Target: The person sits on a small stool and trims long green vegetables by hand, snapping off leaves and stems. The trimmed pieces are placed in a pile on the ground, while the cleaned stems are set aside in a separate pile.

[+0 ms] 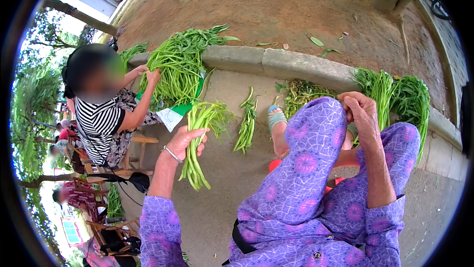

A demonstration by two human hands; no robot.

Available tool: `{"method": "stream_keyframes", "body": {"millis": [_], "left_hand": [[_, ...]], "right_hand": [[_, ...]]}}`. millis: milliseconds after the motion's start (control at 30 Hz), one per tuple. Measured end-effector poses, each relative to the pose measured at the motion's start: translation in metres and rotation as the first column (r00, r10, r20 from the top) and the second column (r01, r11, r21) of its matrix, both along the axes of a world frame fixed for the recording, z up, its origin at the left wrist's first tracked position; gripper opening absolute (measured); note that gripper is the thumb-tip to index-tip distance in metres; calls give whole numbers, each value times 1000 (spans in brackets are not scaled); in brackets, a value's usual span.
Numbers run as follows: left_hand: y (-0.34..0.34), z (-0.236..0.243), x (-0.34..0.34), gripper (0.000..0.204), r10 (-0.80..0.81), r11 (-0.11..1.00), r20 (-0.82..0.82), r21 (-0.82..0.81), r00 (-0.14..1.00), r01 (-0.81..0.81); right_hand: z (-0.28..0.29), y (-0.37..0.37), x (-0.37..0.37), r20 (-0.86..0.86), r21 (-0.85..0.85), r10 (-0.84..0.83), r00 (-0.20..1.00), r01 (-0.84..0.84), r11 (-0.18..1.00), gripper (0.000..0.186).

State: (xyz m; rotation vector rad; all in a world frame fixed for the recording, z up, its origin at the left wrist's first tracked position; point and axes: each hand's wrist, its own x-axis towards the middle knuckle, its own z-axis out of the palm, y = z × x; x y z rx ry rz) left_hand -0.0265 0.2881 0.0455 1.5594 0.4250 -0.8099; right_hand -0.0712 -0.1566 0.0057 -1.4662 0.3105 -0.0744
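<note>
My left hand (184, 144), with a bangle at its wrist, is closed round a bunch of water spinach (196, 170). Its pale green stems hang below the fist and its leaves point away from me. Over my knee, my right hand (361, 109) is bent with thumb and fingertips together; whatever is between them, if anything, is too small to make out. On the pavement between the bunch and my sandalled foot (277, 119) lies a small pile of trimmed stems (246, 127). Beyond my knees a heap of leafy scraps (304, 94) rests against the kerb.
A stone kerb (291, 67) runs across in front, with bare soil behind it. Bundles of greens (377, 91) lean on it at the right. To the left, a person in a striped top (101, 123) handles a big pile of greens (180, 64). Wooden chairs (143, 141) stand there.
</note>
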Motion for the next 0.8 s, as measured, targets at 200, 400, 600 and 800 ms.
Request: {"method": "stream_keyframes", "body": {"millis": [200, 400, 600, 800], "left_hand": [[11, -15, -19, 31, 80, 996, -70, -33, 994, -82], [7, -19, -26, 32, 91, 994, -101, -52, 991, -96], [2, -19, -26, 32, 93, 994, -74, -53, 993, -97], [3, -24, -29, 32, 114, 991, -77, -68, 991, -119]], "right_hand": [[-4, -2, 1, -8, -38, -4, 1000, 3, 999, 19], [-3, 0, -1, -55, -68, -64, 996, 60, 996, 20], [-25, 19, -22, -6, -330, -189, 982, 176, 928, 30], [-38, 58, -86, -276, -71, -67, 959, 49, 996, 38]]}}
